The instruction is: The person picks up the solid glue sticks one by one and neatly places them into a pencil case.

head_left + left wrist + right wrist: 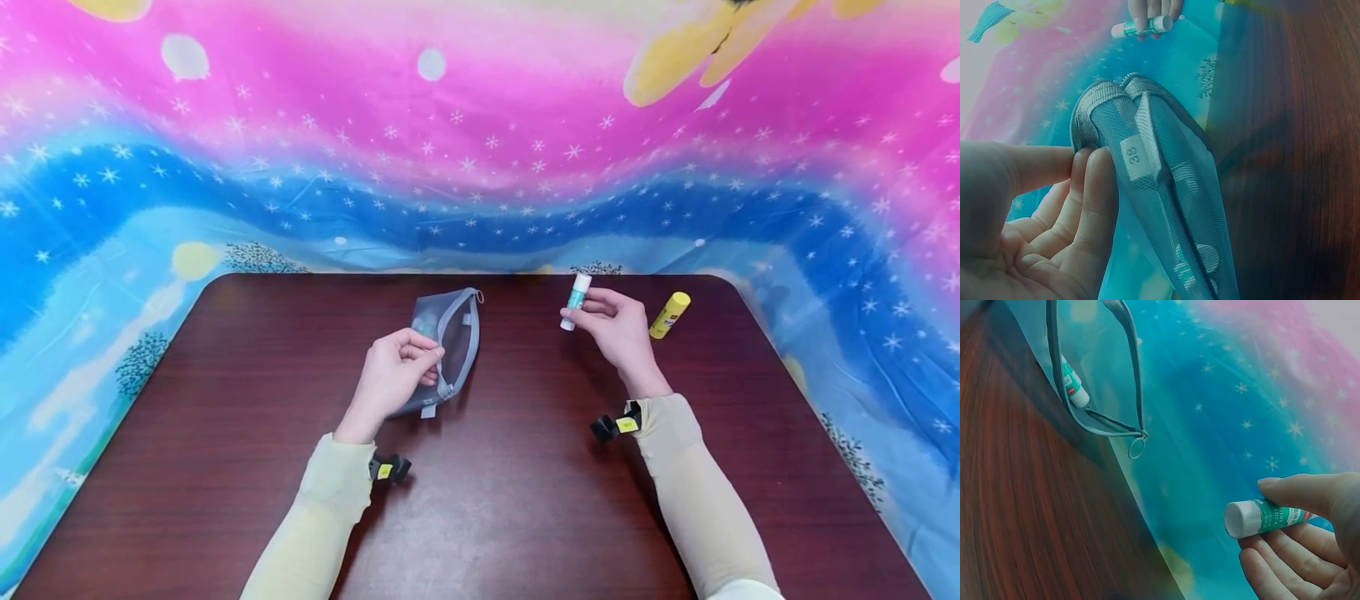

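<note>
My left hand (401,371) pinches the near edge of a grey mesh zip pouch (1166,169), whose mouth gapes toward the right. Through the mesh a green and white glue stick (1074,384) shows inside the pouch. My right hand (618,329) holds another green and white glue stick (575,302) between thumb and fingers, raised to the right of the pouch. In the right wrist view this held glue stick (1266,516) points its white end toward the pouch side. Just right of my right hand, a yellow glue stick (670,315) stands on the table.
The dark wood table (510,500) ends at a far edge against a colourful hanging cloth (480,167) with snowflakes. A metal ring pull (1137,448) hangs at the pouch's zip end. Black wrist cameras (615,425) sit on both sleeves.
</note>
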Motion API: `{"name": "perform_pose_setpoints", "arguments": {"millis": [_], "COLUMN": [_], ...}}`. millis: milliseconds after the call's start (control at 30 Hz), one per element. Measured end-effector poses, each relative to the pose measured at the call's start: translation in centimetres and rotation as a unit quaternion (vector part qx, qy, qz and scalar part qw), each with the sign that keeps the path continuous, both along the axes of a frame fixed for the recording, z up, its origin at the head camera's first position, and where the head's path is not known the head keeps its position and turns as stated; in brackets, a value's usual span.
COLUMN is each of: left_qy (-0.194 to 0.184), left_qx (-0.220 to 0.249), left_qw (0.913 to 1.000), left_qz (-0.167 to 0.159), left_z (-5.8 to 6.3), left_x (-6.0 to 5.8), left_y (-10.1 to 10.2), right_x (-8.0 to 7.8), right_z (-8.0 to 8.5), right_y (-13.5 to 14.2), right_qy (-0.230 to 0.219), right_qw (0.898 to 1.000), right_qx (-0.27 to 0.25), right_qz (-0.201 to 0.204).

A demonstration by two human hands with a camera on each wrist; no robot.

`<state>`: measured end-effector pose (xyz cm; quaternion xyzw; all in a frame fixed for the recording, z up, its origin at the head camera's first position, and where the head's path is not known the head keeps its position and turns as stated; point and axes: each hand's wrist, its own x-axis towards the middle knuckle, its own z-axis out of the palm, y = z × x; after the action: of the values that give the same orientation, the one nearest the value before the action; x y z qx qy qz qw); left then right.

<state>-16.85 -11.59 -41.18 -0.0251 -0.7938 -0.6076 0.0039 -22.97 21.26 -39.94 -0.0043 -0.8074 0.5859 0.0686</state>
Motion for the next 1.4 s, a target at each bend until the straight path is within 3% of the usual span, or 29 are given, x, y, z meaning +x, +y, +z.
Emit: {"name": "perform_pose_setpoints", "arguments": {"millis": [433,900,1400], "left_qy": [0.0,0.001,0.002], "left_qx": [-0.006,-0.001,0.002], "left_qw": [1.0,1.0,1.0], "left_qz": [-0.004,-0.001,0.0], "left_z": [-0.1,0.0,0.1], "left_x": [0.1,0.2,0.2], "left_y": [0.1,0.1,0.0], "right_x": [0.1,0.1,0.1], "right_z": [-0.5,-0.7,-1.0], "right_y": [-1.3,-3.7,-6.0], "right_qy": [-0.001,-0.009,-0.046], "right_qw": [1.0,0.999,0.995], "right_qx": [0.013,-0.018,-0.066], "right_qz": [0.025,0.045,0.054]}}
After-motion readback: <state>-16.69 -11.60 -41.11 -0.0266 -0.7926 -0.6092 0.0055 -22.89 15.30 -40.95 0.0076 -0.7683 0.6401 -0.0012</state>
